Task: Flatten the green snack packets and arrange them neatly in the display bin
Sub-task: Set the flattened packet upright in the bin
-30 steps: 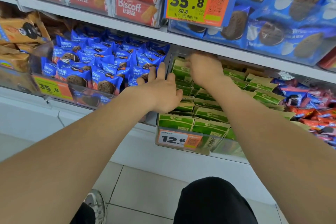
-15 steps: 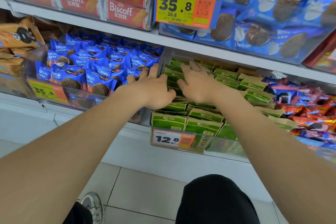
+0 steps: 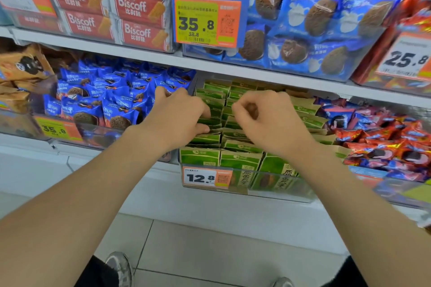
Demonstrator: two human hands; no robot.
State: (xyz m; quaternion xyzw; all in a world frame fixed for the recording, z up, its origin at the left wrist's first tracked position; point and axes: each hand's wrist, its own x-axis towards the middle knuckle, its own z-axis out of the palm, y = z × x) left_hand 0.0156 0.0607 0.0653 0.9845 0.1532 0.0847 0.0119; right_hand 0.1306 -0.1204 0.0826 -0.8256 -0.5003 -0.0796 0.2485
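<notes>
white shelf [image 3: 88,163] carried bins side by side, blue-packet bin [image 3: 100,140] sat left, display bin [image 3: 279,185] of green snack packets [image 3: 240,158] middle, red-packet bin [image 3: 396,191] right

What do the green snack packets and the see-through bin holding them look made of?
Green snack packets: probably matte paper or paper-faced film, given tan edges, crisp creases and no glare. See-through display bin: seemingly rigid clear plastic, glossy; the packets show through its front wall.
</notes>
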